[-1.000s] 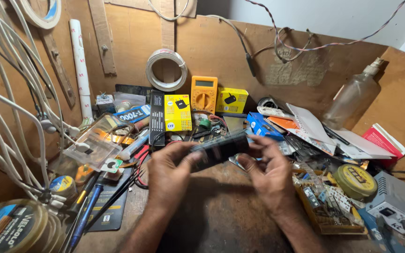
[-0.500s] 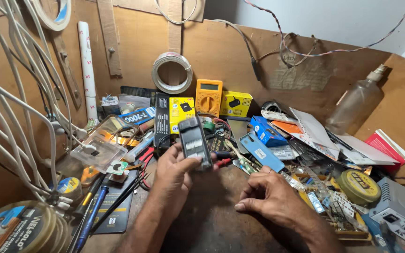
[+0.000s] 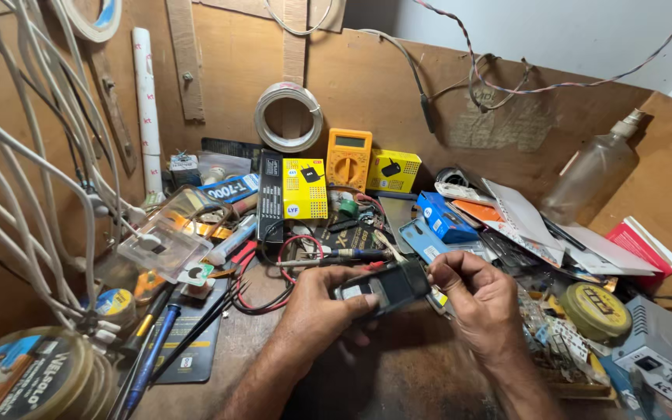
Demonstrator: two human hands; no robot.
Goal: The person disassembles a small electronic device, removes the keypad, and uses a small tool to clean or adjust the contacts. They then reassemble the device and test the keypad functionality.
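I hold a small dark handheld device with a pale screen (image 3: 383, 288) over the middle of the brown wooden desk (image 3: 398, 373), lying roughly level and tilted a little up to the right. My left hand (image 3: 316, 311) cups it from below, fingers curled around its left end and thumb along the near edge. My right hand (image 3: 480, 299) pinches its right end, thumb and fingertips pressed on that corner (I cannot tell what sits under the fingertips).

Just behind the device lie red and black probe leads (image 3: 297, 257) and a screwdriver with a dark grip (image 3: 344, 253). Further back, against the wooden wall, stand an orange multimeter (image 3: 349, 159), a yellow box (image 3: 305, 189) and a second yellow box (image 3: 393, 171). A coil of white wire (image 3: 288, 117) hangs on the wall above them. To my right sit a round yellow tin (image 3: 596, 311) and a grey box-shaped unit (image 3: 663, 354); a cloudy plastic bottle (image 3: 593, 175) leans in the corner. White cables (image 3: 33, 179) hang at my left.
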